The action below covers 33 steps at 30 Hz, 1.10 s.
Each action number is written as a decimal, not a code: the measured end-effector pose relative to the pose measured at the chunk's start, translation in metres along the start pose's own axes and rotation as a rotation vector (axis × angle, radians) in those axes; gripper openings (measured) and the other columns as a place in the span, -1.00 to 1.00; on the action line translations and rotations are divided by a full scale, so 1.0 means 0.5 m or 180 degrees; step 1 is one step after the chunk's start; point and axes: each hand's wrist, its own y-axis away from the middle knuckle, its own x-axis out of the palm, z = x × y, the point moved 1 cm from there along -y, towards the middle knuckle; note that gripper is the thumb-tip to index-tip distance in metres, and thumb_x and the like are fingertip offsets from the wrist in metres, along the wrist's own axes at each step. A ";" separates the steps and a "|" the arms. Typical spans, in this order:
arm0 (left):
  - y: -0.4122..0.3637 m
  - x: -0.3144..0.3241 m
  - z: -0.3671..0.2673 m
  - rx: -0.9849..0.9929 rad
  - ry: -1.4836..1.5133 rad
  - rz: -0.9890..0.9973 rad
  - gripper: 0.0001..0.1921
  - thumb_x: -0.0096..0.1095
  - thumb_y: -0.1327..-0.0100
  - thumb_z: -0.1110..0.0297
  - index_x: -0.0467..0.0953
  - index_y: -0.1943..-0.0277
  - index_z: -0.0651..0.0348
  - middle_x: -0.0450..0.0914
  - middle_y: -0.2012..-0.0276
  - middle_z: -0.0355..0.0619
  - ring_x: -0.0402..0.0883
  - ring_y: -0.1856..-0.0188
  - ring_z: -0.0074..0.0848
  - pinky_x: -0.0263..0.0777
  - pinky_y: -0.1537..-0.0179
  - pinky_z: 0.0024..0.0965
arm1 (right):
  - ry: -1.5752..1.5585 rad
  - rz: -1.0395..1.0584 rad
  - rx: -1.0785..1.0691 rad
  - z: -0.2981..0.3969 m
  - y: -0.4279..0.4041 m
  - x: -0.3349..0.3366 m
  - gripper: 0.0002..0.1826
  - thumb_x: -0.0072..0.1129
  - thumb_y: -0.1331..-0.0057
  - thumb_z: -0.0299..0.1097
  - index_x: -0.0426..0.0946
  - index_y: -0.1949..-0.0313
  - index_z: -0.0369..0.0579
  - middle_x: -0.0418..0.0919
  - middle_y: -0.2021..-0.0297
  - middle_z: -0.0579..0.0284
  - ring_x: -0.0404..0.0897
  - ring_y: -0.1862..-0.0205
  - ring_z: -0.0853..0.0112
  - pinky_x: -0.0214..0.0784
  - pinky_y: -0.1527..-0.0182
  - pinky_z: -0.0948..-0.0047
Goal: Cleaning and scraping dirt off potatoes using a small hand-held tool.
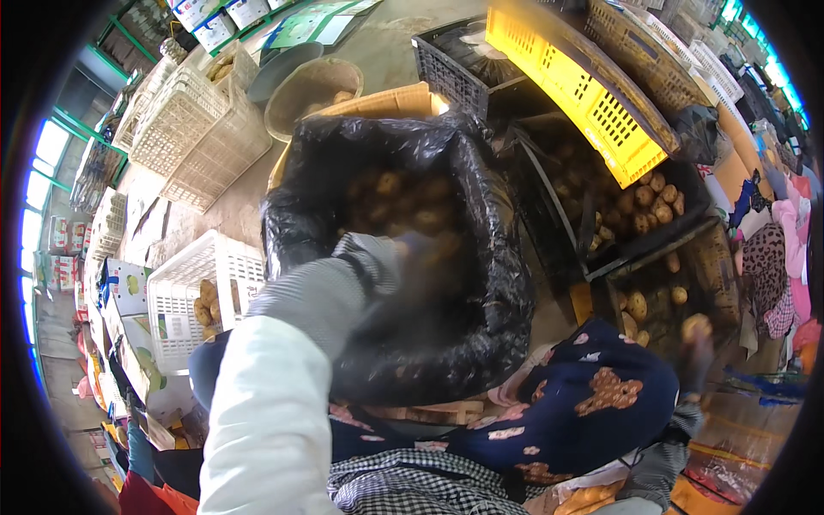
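Before me stands a cardboard box lined with a black plastic bag [508,277], with potatoes [412,199] deep inside. My left hand [418,248] reaches down into it, blurred; potatoes lie about its fingers, and its grip is unclear. On the right, my right hand [698,351] has a potato [696,328] at its fingertips, above an open crate [721,283] that holds several loose potatoes [636,306]. Behind that crate, a black crate [634,261] holds more potatoes [656,199].
A yellow plastic crate [579,96] leans over the black crate. At left are a white crate with potatoes [187,257], stacked pale crates [206,135] and a round tub [283,109]. Beyond the box stands another dark crate [450,77]. Clothed people [766,270] are at far right.
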 end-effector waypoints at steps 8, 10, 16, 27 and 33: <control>-0.122 0.114 -0.064 -0.0193 -0.0677 0.0176 -0.63 0.19 -0.26 0.08 0.60 0.06 0.20 0.66 0.09 0.04 0.66 0.05 -0.19 0.47 -0.04 -0.20 | -0.0195 0.0456 0.2098 -0.013 0.103 0.201 -0.66 0.19 -0.36 -0.32 0.54 -0.09 -0.12 0.59 0.20 0.23 0.45 0.53 0.54 0.35 0.43 0.53; -0.129 0.109 -0.081 -0.0032 -0.0610 0.0082 -0.61 0.17 -0.27 0.04 0.62 0.08 0.19 0.66 0.10 0.05 0.65 0.03 -0.17 0.45 -0.06 -0.17 | -0.0543 0.0201 0.1827 -0.029 0.074 0.136 -0.63 0.17 -0.38 -0.28 0.52 -0.11 -0.14 0.59 0.13 0.21 0.52 0.40 0.51 0.41 0.32 0.52; 0.084 -0.076 -0.121 0.1005 0.0214 -0.0473 -0.63 0.26 -0.22 0.22 0.55 -0.04 0.18 0.57 -0.03 0.05 0.59 -0.09 -0.23 0.47 -0.12 -0.19 | -0.1405 -0.0009 0.0991 0.416 -0.112 -0.007 -0.64 0.04 -0.45 -0.36 0.47 -0.20 -0.10 0.57 0.08 0.30 0.41 0.46 0.70 0.31 0.43 0.69; 0.503 -0.261 -0.141 0.1704 0.4233 -0.0401 -0.20 0.47 -0.14 0.47 0.17 -0.40 0.21 0.44 -0.18 -0.07 0.43 -0.21 -0.47 0.33 -0.27 -0.38 | -0.2612 0.3309 0.0174 0.936 -0.003 0.162 -0.36 0.21 -0.34 -0.34 0.22 -0.38 -0.03 0.47 -0.09 0.04 0.56 0.23 0.53 0.54 0.20 0.50; 0.553 -0.248 -0.127 0.1729 0.3473 -0.0761 -0.23 0.42 -0.24 0.37 0.14 -0.43 0.21 0.39 -0.26 -0.03 0.43 -0.27 -0.39 0.34 -0.30 -0.33 | -0.3640 0.3806 0.0730 0.986 0.104 0.295 -0.37 0.25 -0.32 -0.15 0.27 -0.30 -0.07 0.49 0.03 0.24 0.54 0.16 0.50 0.50 0.14 0.44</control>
